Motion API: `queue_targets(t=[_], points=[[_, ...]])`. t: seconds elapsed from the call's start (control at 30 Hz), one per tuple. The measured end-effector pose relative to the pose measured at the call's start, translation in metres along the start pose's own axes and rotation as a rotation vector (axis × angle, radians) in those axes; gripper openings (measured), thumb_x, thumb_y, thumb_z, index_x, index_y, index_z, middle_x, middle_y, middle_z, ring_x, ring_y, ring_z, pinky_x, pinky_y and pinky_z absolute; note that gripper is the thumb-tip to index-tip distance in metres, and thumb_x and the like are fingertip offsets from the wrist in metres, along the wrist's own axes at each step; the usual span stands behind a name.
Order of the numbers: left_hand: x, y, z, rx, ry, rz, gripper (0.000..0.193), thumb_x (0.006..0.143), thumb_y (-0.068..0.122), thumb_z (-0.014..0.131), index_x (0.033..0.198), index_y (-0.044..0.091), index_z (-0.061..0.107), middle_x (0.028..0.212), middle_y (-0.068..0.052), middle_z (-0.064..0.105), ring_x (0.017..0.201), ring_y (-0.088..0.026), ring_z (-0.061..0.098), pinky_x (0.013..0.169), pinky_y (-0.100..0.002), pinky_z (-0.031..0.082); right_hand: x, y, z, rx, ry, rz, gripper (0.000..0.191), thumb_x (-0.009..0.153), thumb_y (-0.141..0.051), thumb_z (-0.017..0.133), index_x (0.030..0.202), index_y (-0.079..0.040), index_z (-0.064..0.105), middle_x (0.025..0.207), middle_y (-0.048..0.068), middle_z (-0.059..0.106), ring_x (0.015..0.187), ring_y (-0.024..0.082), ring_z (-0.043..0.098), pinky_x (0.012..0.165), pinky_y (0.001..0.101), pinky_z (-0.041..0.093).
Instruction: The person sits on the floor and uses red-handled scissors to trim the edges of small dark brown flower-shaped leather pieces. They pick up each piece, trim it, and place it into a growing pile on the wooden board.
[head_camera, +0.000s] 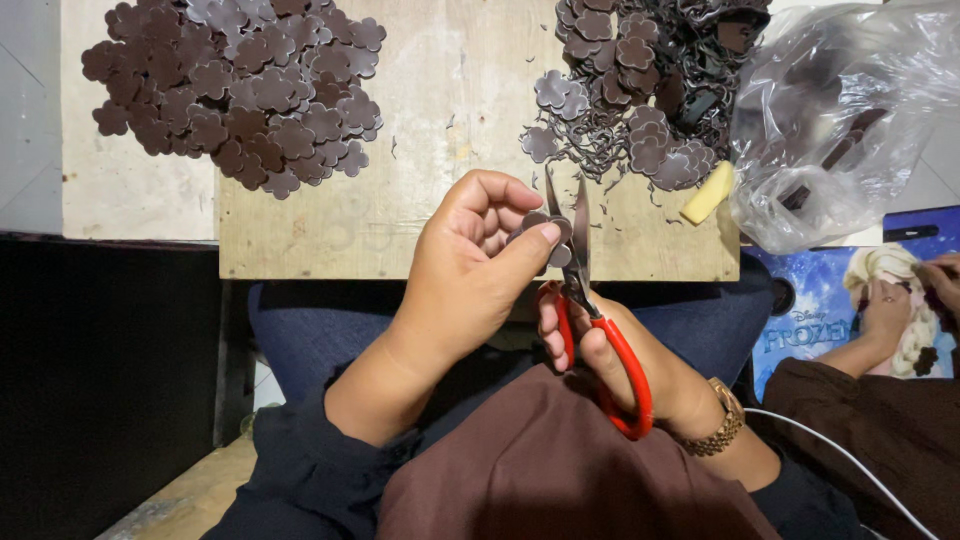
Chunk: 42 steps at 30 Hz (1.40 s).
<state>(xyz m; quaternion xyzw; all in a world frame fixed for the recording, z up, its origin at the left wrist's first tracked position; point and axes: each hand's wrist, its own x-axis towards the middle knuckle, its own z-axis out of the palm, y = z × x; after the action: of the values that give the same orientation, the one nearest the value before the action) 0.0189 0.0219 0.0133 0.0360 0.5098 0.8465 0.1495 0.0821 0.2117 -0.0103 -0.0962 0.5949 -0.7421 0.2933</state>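
Both hands meet over the lap — left hand (468, 268) pinching with thumb and curled fingers, right hand (600, 355) fisted, wrist bent.

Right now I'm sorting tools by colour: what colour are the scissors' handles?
Red, on the scissors in the right hand; clearest in the head view.

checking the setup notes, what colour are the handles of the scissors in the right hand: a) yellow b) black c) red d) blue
c, the right hand grips scissors whose looped handles are red, with the metal blades open around a small brown flower-shaped piece pinched in the fingers of the left hand.
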Motion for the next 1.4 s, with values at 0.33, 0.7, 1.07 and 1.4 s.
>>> queue_targets(t=[0.33, 0.7, 1.07, 1.4], points=[[-0.003, 0.002, 0.010, -0.025, 0.045, -0.019, 0.022, 0.098, -0.002, 0.064, 0.115, 0.000, 0.049, 0.090, -0.006, 0.063, 0.062, -0.006, 0.060, 0.052, -0.022, 0.052, 0.001, 0.007, 0.008, 0.079, 0.040, -0.050, 0.068, 0.100, -0.069, 0.050, 0.111, -0.002, 0.051, 0.086, 0.001, 0.049, 0.076, 0.011, 0.044, 0.069, 0.0262, 0.041], [-0.002, -0.007, 0.009, 0.048, 0.063, 0.096, 0.020, 0.100, -0.002, 0.067, 0.114, 0.001, 0.053, 0.098, -0.003, 0.064, 0.088, -0.005, 0.063, 0.078, -0.020, 0.054, -0.001, 0.014, 0.010, 0.215, 0.095, 0.024, 0.059, 0.099, -0.065, 0.052, 0.103, -0.006, 0.047, 0.078, -0.002, 0.039, 0.064, 0.008, 0.033, 0.056, 0.0234, 0.030], [0.001, 0.007, 0.000, 0.037, 0.055, 0.010, 0.031, 0.093, -0.006, 0.068, 0.119, 0.000, 0.051, 0.098, -0.006, 0.066, 0.086, -0.007, 0.065, 0.079, -0.022, 0.056, -0.006, 0.007, 0.000, 0.128, 0.048, 0.068, 0.060, 0.097, -0.065, 0.053, 0.099, -0.006, 0.047, 0.070, -0.005, 0.037, 0.054, 0.004, 0.029, 0.047, 0.0220, 0.026], [0.008, -0.001, -0.012, -0.049, 0.015, -0.025, 0.035, 0.090, -0.003, 0.071, 0.119, 0.003, 0.052, 0.100, -0.003, 0.067, 0.092, -0.006, 0.066, 0.082, -0.020, 0.055, -0.004, 0.005, 0.001, 0.079, 0.086, 0.034, 0.056, 0.101, -0.061, 0.052, 0.098, -0.006, 0.048, 0.073, -0.005, 0.038, 0.057, 0.004, 0.029, 0.050, 0.0215, 0.026]])
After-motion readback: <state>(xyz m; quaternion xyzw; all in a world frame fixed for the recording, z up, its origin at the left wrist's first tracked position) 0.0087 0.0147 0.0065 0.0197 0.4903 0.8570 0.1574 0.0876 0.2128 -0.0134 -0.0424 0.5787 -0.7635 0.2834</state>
